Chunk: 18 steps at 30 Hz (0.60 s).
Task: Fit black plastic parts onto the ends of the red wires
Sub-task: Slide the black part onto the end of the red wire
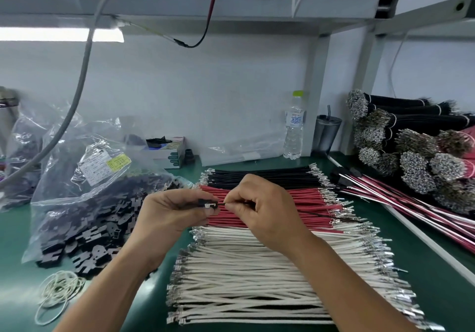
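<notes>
While left hand pinches black part | right hand pinches wire | bag holds black parts.

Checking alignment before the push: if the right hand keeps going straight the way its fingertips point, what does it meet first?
The right hand points left along its pinched dark wire; first in line is the black plastic part held by the left hand, nearly touching, though depth is uncertain.

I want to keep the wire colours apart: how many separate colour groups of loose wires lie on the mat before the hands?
3: black wires farthest, red wires in the middle, white wires nearest. Bundled wires stacked at the far right are not counted.
</notes>
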Available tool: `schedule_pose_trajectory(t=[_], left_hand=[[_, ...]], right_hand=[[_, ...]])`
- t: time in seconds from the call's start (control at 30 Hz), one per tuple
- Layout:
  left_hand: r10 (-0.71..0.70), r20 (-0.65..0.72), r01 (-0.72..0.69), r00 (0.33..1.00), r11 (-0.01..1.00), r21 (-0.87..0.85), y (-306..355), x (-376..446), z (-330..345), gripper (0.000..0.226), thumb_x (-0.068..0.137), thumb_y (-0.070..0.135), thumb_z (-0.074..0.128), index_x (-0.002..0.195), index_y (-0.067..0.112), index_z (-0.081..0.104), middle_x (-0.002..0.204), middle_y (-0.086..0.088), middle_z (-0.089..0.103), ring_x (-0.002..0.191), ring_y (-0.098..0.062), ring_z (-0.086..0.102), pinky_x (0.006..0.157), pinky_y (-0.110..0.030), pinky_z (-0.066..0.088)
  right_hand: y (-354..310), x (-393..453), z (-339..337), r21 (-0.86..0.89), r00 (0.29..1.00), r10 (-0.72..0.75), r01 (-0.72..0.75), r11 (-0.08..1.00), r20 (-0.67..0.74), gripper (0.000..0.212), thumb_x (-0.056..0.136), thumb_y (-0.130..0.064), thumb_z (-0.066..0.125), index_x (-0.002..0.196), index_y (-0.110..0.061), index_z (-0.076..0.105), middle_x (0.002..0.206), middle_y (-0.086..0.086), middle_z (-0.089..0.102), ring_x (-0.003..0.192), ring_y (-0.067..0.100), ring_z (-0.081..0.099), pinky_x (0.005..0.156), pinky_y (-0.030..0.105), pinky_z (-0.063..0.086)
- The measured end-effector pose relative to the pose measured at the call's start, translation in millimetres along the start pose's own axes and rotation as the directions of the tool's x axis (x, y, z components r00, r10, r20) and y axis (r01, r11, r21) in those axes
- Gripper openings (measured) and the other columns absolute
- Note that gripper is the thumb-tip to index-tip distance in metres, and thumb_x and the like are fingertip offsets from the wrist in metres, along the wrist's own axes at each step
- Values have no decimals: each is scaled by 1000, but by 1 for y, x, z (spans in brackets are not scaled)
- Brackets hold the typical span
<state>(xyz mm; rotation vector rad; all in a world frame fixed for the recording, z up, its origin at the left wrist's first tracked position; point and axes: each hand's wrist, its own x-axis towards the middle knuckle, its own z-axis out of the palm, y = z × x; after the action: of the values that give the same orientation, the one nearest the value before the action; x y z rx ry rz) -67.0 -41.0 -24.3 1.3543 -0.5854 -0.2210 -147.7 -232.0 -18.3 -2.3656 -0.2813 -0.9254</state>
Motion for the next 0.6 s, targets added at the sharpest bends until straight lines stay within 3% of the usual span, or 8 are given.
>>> schedule_pose_trajectory(t=[0.13, 0.3, 0.43, 0.6], left_hand=[[-1, -38, 0, 999, 1000, -21, -1, 1, -1, 26, 62, 1, 83, 89, 5, 83, 91, -25, 78, 82, -31, 78, 72, -32, 65], [20, -7, -20, 1000, 1000, 1, -3, 0, 1, 26, 64, 2, 83, 89, 6, 83, 91, -23, 78, 82, -31, 78, 77, -34, 65], [13, -5, -13, 1000, 999, 33, -6, 0, 1, 27, 66, 2, 83, 92, 4, 82, 92, -24, 78, 85, -35, 78, 80, -37, 65], [-12, -30, 13, 999, 1000, 14, -8, 0, 5, 28, 66, 8, 85, 94, 9, 83, 90, -23, 79, 84, -34, 79, 72, -30, 65]], right_hand=[[3, 2, -7, -20, 998, 41, -42, 999, -37, 5, 90, -25, 72, 86, -28, 73, 85, -17, 62, 81, 5, 61, 72, 35, 53], [1, 3, -11, -56, 1000, 8, -7, 998, 21, 5, 89, -24, 73, 86, -26, 75, 82, -19, 58, 77, 4, 58, 70, 27, 49], [-2, 2, -3, 3, 998, 39, -39, 999, 43, 4, 89, -22, 73, 86, -23, 75, 84, -14, 61, 79, 6, 59, 71, 35, 51], [0, 2, 3, 52, 996, 92, -93, 994, 22, 2, 90, -26, 72, 90, -25, 74, 87, -14, 62, 84, 5, 60, 76, 35, 51]])
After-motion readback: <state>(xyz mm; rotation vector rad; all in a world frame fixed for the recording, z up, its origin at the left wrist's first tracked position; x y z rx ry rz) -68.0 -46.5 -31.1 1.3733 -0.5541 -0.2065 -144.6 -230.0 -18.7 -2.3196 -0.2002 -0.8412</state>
